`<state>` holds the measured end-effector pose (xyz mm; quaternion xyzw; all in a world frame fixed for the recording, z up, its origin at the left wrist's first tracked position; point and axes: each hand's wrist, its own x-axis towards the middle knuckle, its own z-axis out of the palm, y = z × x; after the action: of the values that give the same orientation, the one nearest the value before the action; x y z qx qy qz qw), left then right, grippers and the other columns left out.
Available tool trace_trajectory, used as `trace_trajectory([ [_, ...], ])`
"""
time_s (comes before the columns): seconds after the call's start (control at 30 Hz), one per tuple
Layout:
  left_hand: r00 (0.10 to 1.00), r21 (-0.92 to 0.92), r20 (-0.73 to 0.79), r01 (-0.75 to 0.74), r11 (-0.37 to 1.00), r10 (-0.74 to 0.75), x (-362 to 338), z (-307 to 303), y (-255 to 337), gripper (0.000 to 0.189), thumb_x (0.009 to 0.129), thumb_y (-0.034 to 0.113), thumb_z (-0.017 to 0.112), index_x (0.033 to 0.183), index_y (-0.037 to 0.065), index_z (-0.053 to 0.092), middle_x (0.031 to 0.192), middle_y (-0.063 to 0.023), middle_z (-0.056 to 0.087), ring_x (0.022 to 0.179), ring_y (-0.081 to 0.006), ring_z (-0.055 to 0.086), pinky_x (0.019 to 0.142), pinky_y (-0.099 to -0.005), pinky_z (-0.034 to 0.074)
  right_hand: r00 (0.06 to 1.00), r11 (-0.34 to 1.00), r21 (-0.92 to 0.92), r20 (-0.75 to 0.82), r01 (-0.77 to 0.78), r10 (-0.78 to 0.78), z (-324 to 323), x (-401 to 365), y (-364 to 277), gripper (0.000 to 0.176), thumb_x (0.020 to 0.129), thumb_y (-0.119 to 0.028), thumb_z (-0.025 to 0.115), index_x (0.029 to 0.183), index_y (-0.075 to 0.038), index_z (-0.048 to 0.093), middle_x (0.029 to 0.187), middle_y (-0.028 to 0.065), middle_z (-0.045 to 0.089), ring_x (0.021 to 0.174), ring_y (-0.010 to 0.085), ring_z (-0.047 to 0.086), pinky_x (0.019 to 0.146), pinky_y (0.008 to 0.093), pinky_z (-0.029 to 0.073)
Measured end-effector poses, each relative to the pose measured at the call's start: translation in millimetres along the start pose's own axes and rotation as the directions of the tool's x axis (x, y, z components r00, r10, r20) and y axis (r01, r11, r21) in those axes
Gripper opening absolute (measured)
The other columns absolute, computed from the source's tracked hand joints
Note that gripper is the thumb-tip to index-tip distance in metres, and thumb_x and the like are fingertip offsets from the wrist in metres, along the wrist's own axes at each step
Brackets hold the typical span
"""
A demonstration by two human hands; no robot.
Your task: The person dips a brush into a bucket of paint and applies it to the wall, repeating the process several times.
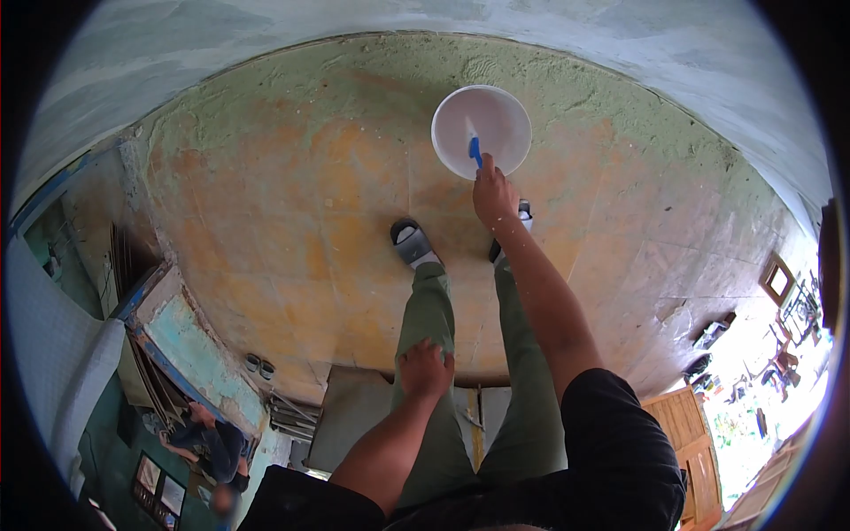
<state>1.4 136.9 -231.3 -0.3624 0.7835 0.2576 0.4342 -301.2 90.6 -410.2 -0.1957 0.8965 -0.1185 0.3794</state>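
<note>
My right hand (pixel 494 190) is stretched forward and closed around the handle of a blue-handled brush (pixel 476 150). The brush's pale head points down into a white bucket (pixel 437 142), whose inside looks pale pinkish white. Fingers and handle overlap the bucket's near rim in this view. On the shin or knee of my green trousers lies my left hand (pixel 426 367), palm down with its fingers resting loosely and nothing in them. The bucket stands on the floor just beyond my feet.
A pale wall (pixel 292 22) curves along the far side of the stained floor (pixel 310 265). Behind me is a grey box-like piece (pixel 350 416). Dark slippers (pixel 259 365) lie left, beyond which a person (pixel 208 447) sits. A wooden door (pixel 686 434) and clutter are right.
</note>
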Motion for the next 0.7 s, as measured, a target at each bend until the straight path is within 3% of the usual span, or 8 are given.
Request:
trace_trajectory([
  [0.07, 1.000, 0.001, 0.001, 0.001, 1.000, -0.001, 0.2, 0.7, -0.5, 0.036, 0.085, 0.040, 0.059, 0.105, 0.012, 0.069, 0.128, -0.0079, 0.058, 0.116, -0.0265, 0.055, 0.096, -0.0469, 0.039, 0.999, 1.000, 0.023, -0.045, 0.002, -0.001, -1.2, -1.7, -1.0, 0.032, 0.096, -0.020, 0.046, 0.126, -0.013, 0.038, 0.095, 0.0207, 0.064, 0.087, 0.0429, 0.065, 0.073, 0.0546, 0.050],
  [0.17, 1.000, -0.005, 0.013, 0.005, 1.000, -0.005, 2.1, 1.3, -1.6, 0.037, 0.085, 0.040, 0.059, 0.105, 0.011, 0.069, 0.128, -0.0081, 0.058, 0.116, -0.0265, 0.055, 0.097, -0.0467, 0.039, 1.000, 1.000, -0.005, 0.005, 0.009, -0.009, 1.8, 2.1, 5.4, 0.034, 0.096, -0.020, 0.046, 0.129, -0.014, 0.038, 0.097, 0.0199, 0.065, 0.086, 0.0433, 0.065, 0.073, 0.0545, 0.050],
  [0.27, 1.000, -0.001, 0.020, 0.002, 1.000, -0.002, 2.8, -0.6, -1.7, 0.036, 0.085, 0.040, 0.059, 0.104, 0.011, 0.069, 0.127, -0.0084, 0.058, 0.116, -0.0266, 0.055, 0.096, -0.0468, 0.039, 0.997, 0.998, 0.060, -0.076, 0.030, -0.025, 2.2, -1.8, 5.8, 0.033, 0.097, -0.020, 0.046, 0.129, -0.014, 0.039, 0.098, 0.0205, 0.066, 0.088, 0.0428, 0.065, 0.074, 0.0541, 0.051],
  [0.37, 1.000, 0.009, 0.001, -0.002, 1.000, 0.002, 3.5, -1.7, -1.6, 0.036, 0.085, 0.040, 0.059, 0.103, 0.011, 0.069, 0.126, -0.0084, 0.059, 0.115, -0.0268, 0.055, 0.096, -0.0470, 0.040, 1.000, 0.999, 0.042, -0.014, 0.013, -0.012, 6.0, -2.3, 9.1, 0.033, 0.097, -0.021, 0.045, 0.128, -0.013, 0.041, 0.097, 0.0215, 0.066, 0.090, 0.0425, 0.065, 0.074, 0.0545, 0.050],
  [0.5, 1.000, 0.006, -0.004, -0.014, 1.000, 0.014, 4.2, -6.8, -0.7, 0.036, 0.085, 0.041, 0.060, 0.102, 0.011, 0.069, 0.126, -0.0089, 0.060, 0.115, -0.0269, 0.056, 0.095, -0.0473, 0.041, 0.995, 0.959, 0.283, -0.087, -0.015, 0.041, 5.8, 2.6, 18.7, 0.033, 0.095, -0.021, 0.051, 0.127, -0.010, 0.049, 0.088, 0.0207, 0.066, 0.082, 0.0402, 0.064, 0.073, 0.0502, 0.051],
  [0.57, 1.000, 0.013, -0.013, -0.024, 1.000, 0.024, 5.6, -5.0, -1.9, 0.036, 0.085, 0.041, 0.060, 0.102, 0.010, 0.069, 0.126, -0.0091, 0.060, 0.115, -0.0268, 0.056, 0.094, -0.0475, 0.041, 0.982, 0.870, 0.492, -0.169, 0.011, 0.084, 4.7, 10.0, 29.2, 0.034, 0.094, -0.022, 0.056, 0.125, -0.006, 0.054, 0.080, 0.0172, 0.065, 0.074, 0.0338, 0.065, 0.068, 0.0439, 0.052],
  [0.67, 1.000, 0.012, 0.013, -0.016, 1.000, 0.016, 6.9, -8.6, -0.2, 0.037, 0.085, 0.041, 0.060, 0.102, 0.010, 0.069, 0.127, -0.0097, 0.060, 0.116, -0.0265, 0.056, 0.094, -0.0477, 0.042, 0.963, 0.526, 0.824, 0.083, -0.211, 0.256, -8.6, 14.6, 38.4, 0.036, 0.093, -0.024, 0.062, 0.120, 0.000, 0.058, 0.069, 0.0069, 0.060, 0.059, 0.0169, 0.059, 0.055, 0.0307, 0.048],
  [0.7, 1.000, 0.012, 0.010, -0.020, 1.000, 0.020, 7.4, -8.7, -0.2, 0.037, 0.085, 0.042, 0.060, 0.102, 0.010, 0.069, 0.127, -0.0097, 0.060, 0.117, -0.0264, 0.056, 0.094, -0.0477, 0.042, 0.961, 0.444, 0.866, 0.133, -0.232, 0.243, -14.8, 12.5, 41.1, 0.036, 0.094, -0.024, 0.062, 0.119, 0.001, 0.058, 0.068, 0.0045, 0.057, 0.056, 0.0131, 0.055, 0.052, 0.0280, 0.045],
])
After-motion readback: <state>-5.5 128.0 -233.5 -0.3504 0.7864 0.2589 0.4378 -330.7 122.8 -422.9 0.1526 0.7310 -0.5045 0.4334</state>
